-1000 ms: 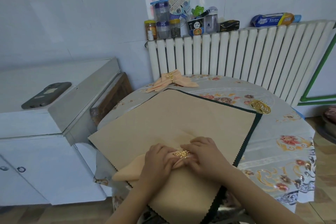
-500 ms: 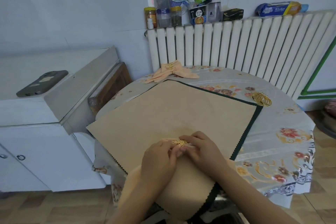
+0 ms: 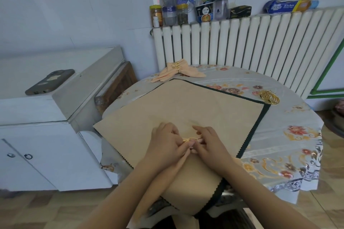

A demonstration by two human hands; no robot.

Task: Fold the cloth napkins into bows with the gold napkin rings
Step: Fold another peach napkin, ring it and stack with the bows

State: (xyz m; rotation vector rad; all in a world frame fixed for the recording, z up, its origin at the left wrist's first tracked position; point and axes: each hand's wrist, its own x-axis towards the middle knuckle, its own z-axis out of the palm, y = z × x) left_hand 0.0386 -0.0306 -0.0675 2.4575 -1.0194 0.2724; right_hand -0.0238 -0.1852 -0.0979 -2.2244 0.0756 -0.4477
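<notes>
Your left hand [image 3: 166, 142] and right hand [image 3: 208, 142] pinch a leafy gold ring [image 3: 188, 139] round a soft peach napkin [image 3: 168, 170], over the tan zigzag-edged mat [image 3: 195, 109].

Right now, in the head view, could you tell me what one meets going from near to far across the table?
Left hand and right hand at a gold ring → tan mat → loose gold rings → finished napkin bow → radiator.
</notes>
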